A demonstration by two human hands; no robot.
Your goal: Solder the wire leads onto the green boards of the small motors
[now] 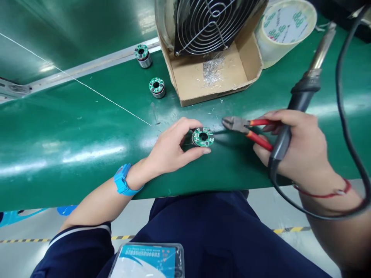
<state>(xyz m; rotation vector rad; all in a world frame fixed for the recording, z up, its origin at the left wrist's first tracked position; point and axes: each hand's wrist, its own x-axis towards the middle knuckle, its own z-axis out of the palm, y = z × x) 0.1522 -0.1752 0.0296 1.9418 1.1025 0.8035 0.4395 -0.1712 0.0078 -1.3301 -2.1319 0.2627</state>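
The fan (216, 23) and the tape roll (285, 29) are cut off by the top edge, and the soldering iron (304, 92) tip runs out of view there. The right hand (301, 148) conceals the red plier handles (259, 133) rearward. Print on the badge (147, 260) is too blurred to read, and the bottom edge cuts it off.

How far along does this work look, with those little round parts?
Done, it seems: wire clippings lie in the cardboard box. In hand: the left hand holds a round board part on the bench, and the right hand holds cutters beside it, plus a soldering iron. Possibly left: two similar parts wait farther back.
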